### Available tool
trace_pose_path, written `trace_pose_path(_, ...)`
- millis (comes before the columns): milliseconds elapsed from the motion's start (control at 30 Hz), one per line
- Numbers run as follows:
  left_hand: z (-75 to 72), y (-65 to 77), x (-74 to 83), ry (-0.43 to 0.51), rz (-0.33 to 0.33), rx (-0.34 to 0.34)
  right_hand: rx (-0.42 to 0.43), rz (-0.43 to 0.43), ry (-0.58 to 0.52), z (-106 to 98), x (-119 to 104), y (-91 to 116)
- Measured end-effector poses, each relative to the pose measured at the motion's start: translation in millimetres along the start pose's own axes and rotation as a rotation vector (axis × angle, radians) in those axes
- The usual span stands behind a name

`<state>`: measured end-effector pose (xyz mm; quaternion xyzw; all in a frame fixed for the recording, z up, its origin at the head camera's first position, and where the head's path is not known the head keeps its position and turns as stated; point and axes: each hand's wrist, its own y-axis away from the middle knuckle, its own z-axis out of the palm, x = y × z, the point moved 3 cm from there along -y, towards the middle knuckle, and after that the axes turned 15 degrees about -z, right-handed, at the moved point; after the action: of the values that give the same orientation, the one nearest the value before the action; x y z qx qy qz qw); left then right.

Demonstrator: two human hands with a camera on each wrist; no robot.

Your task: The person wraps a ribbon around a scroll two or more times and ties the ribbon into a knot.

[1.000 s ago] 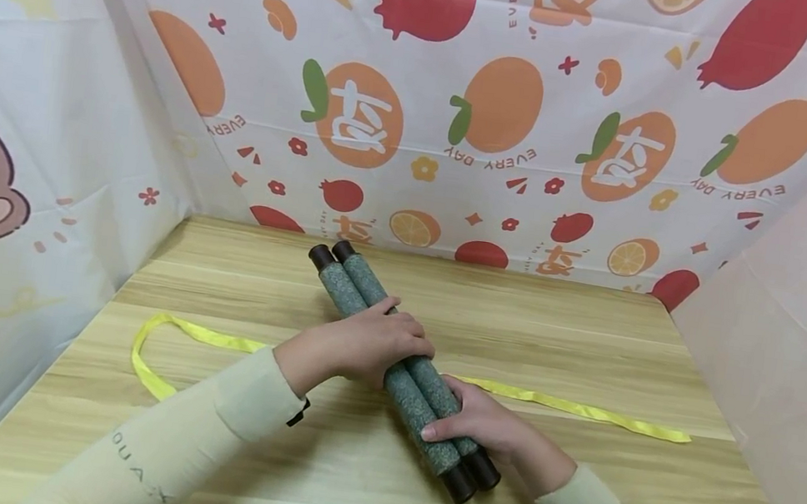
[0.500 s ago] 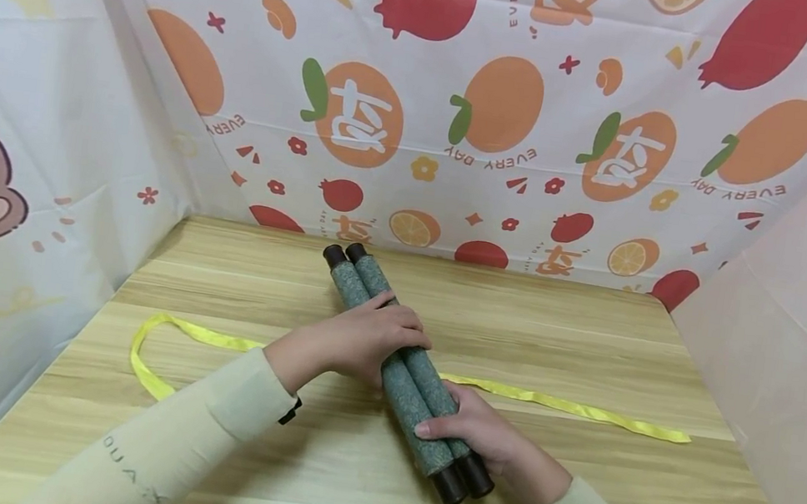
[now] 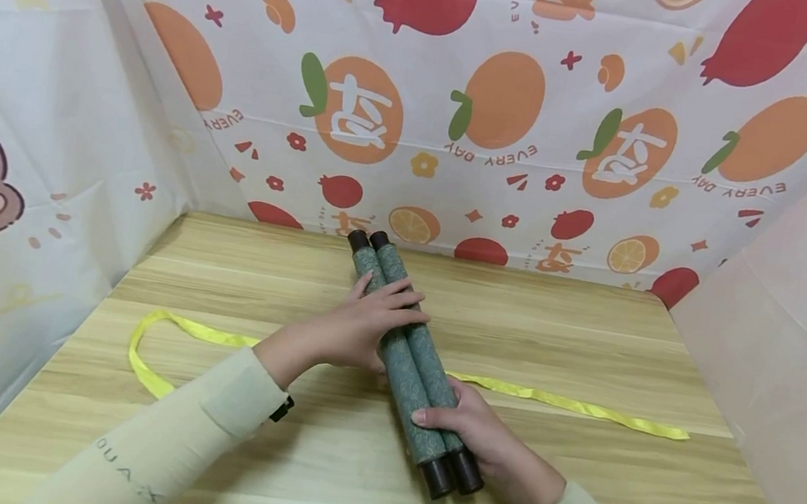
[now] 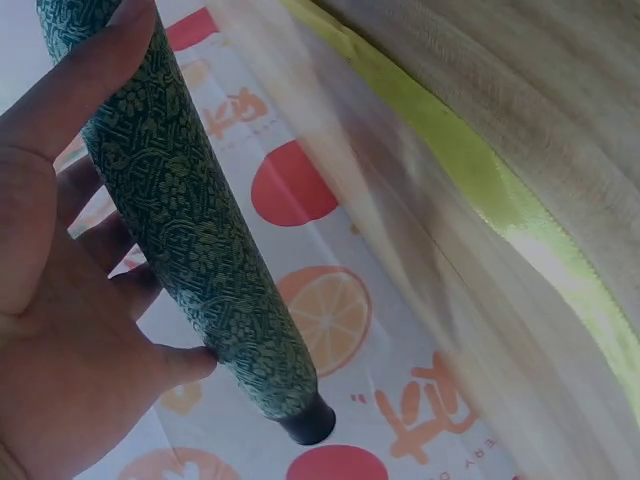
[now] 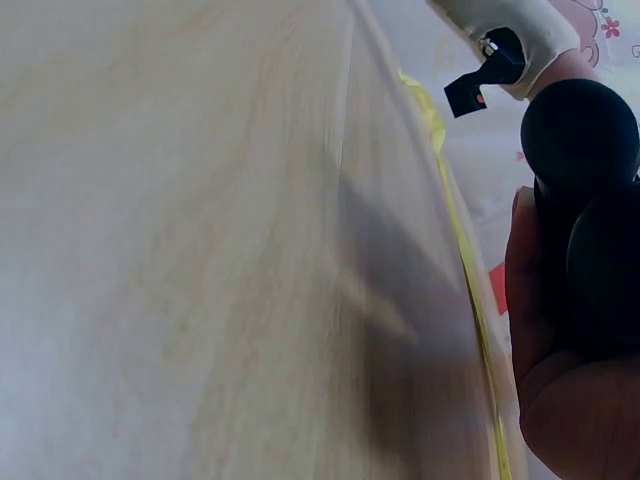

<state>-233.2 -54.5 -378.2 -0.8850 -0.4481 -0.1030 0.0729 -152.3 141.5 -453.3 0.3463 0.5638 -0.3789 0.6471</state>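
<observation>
A scroll, rolled up from both ends into two parallel green patterned rolls with dark end knobs, slants above the table. My left hand grips it near the middle, fingers lying over the top. In the left wrist view, the thumb of my left hand crosses the underside of the scroll. My right hand holds the near end, thumb across the rolls. Dark knobs hide part of my right hand in the right wrist view. Behind the scroll, a yellow ribbon lies across the table.
The wooden table has light stripes. A fruit-print cloth hangs along its back edge, and a pale cloth with a bear print stands at the left. The ribbon's left part curves in a loop beside my left forearm.
The scroll has turned, its far end swinging right and its near end shifting slightly left. Both hands move with it, and the left fingers spread a little more. The ribbon stays put.
</observation>
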Motion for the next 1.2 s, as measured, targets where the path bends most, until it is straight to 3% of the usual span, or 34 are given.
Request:
trace_pose_path(133,1.6,-1.2,-5.4,0.087,-0.041,-0.008,0.029,0.0,-0.017,0.6,1.0,0.2)
trace_pose_path(333,2.3,-4.2,-16.3,0.348,-0.126,-0.011,0.064,-0.008,-0.063,2.0,4.9,2.0)
trace_pose_path(600,11.8,-16.3,-27.8,0.572,-0.344,0.074,0.157,-0.001,-0.116,10.4,5.9,5.3)
trace_pose_path(867,35.7,-28.5,-17.5,0.95,-0.524,0.079,0.202,0.015,-0.16,22.7,8.8,8.9)
trace_pose_path(967,40.4,-31.4,-9.8,0.973,-0.56,0.099,0.199,0.019,-0.173,26.4,9.6,10.8)
trace_pose_path(1200,46.6,-33.9,3.2,0.885,-0.597,0.098,0.193,0.024,-0.21,30.7,9.6,14.1)
